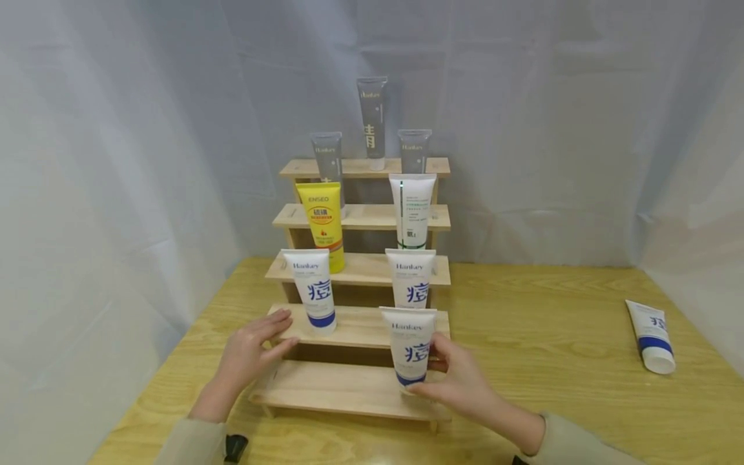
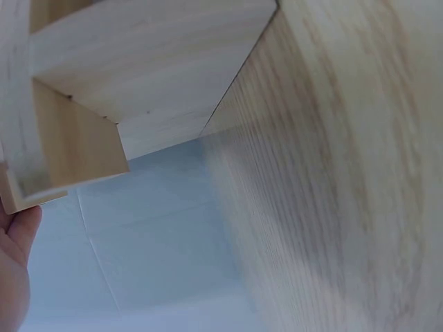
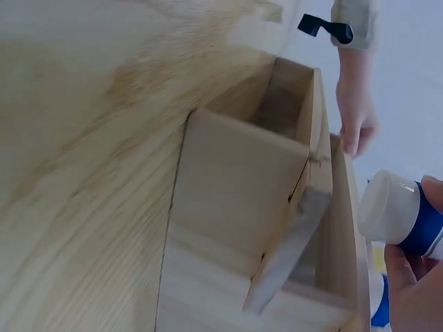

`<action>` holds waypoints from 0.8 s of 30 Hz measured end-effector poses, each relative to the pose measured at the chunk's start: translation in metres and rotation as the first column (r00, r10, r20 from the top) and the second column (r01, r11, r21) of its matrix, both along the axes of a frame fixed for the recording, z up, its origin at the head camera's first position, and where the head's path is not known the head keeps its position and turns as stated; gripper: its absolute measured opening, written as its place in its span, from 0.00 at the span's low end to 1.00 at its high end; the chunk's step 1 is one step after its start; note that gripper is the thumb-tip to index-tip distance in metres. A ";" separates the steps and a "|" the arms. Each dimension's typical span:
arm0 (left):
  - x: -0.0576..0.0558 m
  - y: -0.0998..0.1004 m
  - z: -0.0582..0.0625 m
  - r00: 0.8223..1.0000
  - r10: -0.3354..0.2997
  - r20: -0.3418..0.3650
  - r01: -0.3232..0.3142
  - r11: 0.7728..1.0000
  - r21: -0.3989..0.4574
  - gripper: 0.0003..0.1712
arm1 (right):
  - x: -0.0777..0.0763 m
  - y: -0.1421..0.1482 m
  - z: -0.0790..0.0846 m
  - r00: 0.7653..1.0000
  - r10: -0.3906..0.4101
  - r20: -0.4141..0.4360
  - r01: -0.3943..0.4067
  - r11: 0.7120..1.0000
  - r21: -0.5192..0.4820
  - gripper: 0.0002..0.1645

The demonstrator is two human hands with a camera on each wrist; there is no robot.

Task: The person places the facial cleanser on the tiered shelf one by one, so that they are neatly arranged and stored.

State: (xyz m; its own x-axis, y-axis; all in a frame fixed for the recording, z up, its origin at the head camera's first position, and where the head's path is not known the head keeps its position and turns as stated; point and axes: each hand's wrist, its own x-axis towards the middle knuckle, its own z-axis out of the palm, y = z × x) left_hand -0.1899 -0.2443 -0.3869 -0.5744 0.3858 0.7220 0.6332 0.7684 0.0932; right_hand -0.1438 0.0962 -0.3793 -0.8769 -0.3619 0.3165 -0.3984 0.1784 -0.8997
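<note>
My right hand pinches a white squeeze tube with a blue band near its cap, thumb in front. The tube stands upright over the right end of the bottom step of a wooden tiered display stand. In the right wrist view its white cap points toward the boards; whether it touches one, I cannot tell. At the left end of the second step, my left hand grips the board, fingers on top and thumb at the front edge. A matching white tube stands just right of those fingers.
Higher steps carry another white-and-blue tube, a yellow tube, a white-and-green tube and grey tubes. Another white-and-blue tube lies on the wooden table at far right. A pale curtain hangs behind.
</note>
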 end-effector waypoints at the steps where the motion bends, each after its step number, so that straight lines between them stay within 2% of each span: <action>1: 0.000 0.000 0.000 1.000 0.000 -0.002 0.000 1.000 0.000 0.29 | -0.001 -0.005 0.000 1.000 0.011 0.012 -0.011 1.000 -0.013 0.35; 5: -0.001 -0.001 0.000 1.000 0.002 -0.006 -0.002 1.000 -0.005 0.30 | -0.002 -0.024 -0.001 0.996 0.061 0.070 -0.057 0.997 -0.052 0.34; 11: -0.002 -0.002 -0.001 1.000 0.000 -0.008 0.000 1.000 -0.006 0.31 | -0.006 -0.052 -0.002 0.990 0.100 0.096 -0.096 0.994 -0.047 0.30; 19: -0.004 -0.002 -0.003 0.999 -0.018 -0.028 0.018 1.000 0.003 0.34 | -0.012 -0.083 -0.006 0.986 0.111 0.127 -0.102 0.992 -0.073 0.29; 24: -0.004 -0.002 -0.003 0.999 -0.018 -0.030 0.019 1.000 0.012 0.34 | -0.013 -0.099 -0.005 0.986 0.120 0.119 -0.113 0.991 -0.065 0.30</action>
State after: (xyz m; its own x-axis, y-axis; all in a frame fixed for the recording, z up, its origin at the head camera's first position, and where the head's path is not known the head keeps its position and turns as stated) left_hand -0.1936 -0.2463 -0.3899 -0.5452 0.3871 0.7436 0.6499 0.7555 0.0832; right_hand -0.1563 -0.0033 -0.3847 -0.8631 -0.4481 0.2328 -0.2997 0.0835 -0.9504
